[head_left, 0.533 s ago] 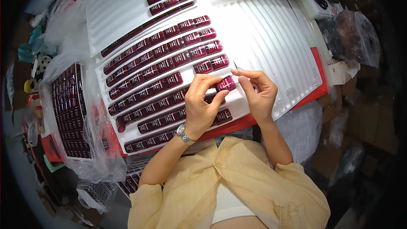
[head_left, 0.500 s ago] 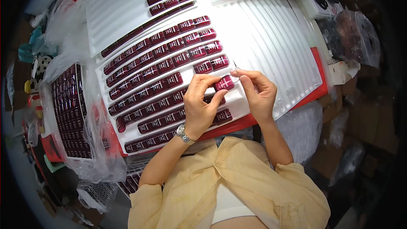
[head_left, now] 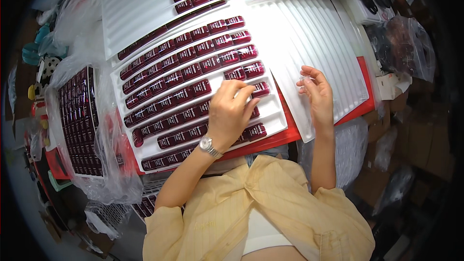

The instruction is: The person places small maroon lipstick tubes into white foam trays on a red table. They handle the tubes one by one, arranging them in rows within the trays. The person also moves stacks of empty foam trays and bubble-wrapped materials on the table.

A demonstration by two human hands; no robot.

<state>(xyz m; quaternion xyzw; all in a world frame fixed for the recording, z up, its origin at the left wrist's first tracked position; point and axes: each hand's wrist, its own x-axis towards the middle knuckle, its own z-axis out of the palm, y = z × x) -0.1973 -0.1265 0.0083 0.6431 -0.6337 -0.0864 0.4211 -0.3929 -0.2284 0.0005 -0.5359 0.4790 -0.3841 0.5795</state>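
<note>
A glossy dark-red small piece (head_left: 261,89) with pale print lies at the right end of a row in a white ribbed tray (head_left: 275,118). My left hand (head_left: 230,111), a metal watch at its wrist, is over the tray. Its index fingertip is at the piece's left edge, and the thumb stands apart below. To the right, my right hand (head_left: 318,97) is raised over a second ribbed white tray (head_left: 333,58), its fingers curled together. Something small and clear seems to be at their tips, too small to name. Rows of like dark-red pieces (head_left: 186,75) fill much of the first tray.
Another partly filled white tray (head_left: 130,17) overlaps at the back left. A plastic-wrapped tray of dark-red pieces (head_left: 79,123) stands at the left. Red sheeting (head_left: 365,79) shows beneath the trays. Clear plastic bags (head_left: 408,46) and cardboard boxes (head_left: 418,121) crowd the right side.
My right hand has moved right, away from the left hand and the dark-red piece. The piece, between both hands before, is now in the tray row by my left fingertips.
</note>
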